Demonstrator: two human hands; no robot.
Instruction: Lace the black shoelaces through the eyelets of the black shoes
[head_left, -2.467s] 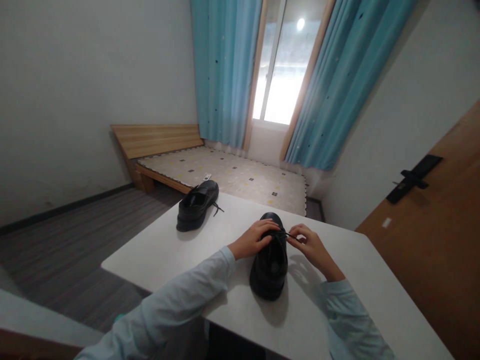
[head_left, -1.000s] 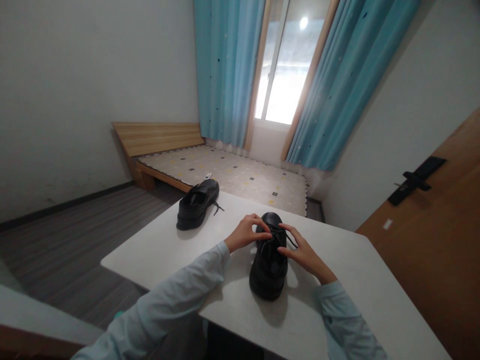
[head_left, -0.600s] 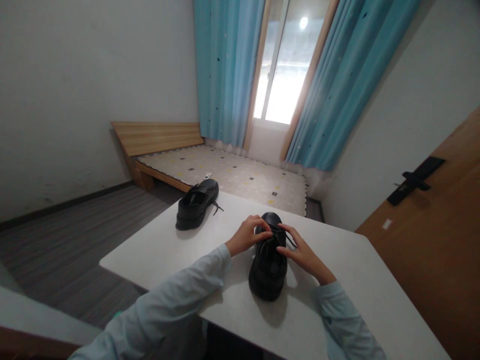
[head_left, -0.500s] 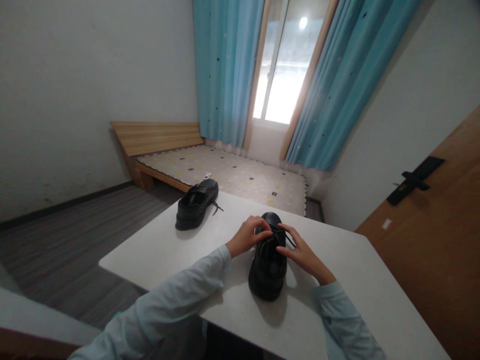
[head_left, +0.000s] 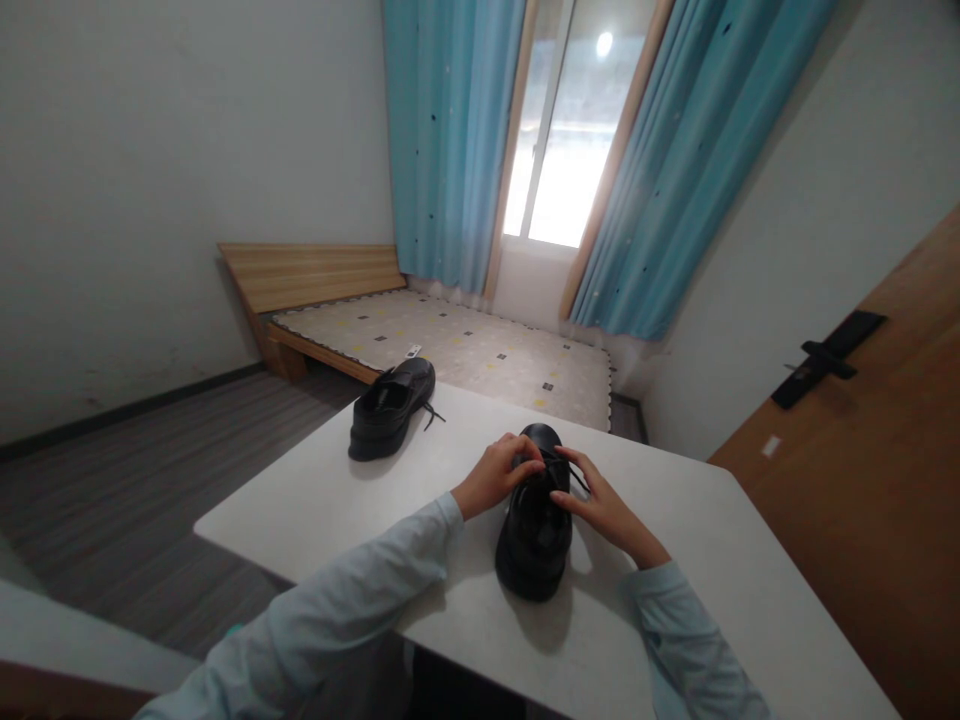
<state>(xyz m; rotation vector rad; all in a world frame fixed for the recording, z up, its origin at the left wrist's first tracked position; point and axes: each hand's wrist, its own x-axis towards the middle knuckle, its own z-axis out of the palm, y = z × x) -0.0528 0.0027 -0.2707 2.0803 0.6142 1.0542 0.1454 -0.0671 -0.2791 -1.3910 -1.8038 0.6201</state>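
On the white table [head_left: 712,570], right of its middle, the near shoe [head_left: 531,570] stands upright on its sole, black, with its heel toward the person and its toe toward the window [head_left: 566,180]. The left hand [head_left: 491,478] reaches over its left side, fingers curled and the thumb tip close to the forefinger, a narrow gap at the laces; whether a lace is pinched there I cannot tell. The right hand [head_left: 611,512] comes from the other side, thumb and forefinger spread fairly wide, both tips at the shoe's opening. A loose lace [head_left: 580,482] hangs out beside that hand.

Well apart, near the table's far left edge, the far shoe [head_left: 390,415] also sits upright, untouched, its lace ends [head_left: 435,414] trailing to the right. Pale blue sleeves [head_left: 367,590] cover both arms.

Beyond the table is a bed [head_left: 465,345] with a patterned mattress, a small tag on it and a wooden headboard [head_left: 315,278]. Blue curtains [head_left: 450,150] flank the bright window. At right is a brown door [head_left: 847,500] with a black handle [head_left: 829,360].
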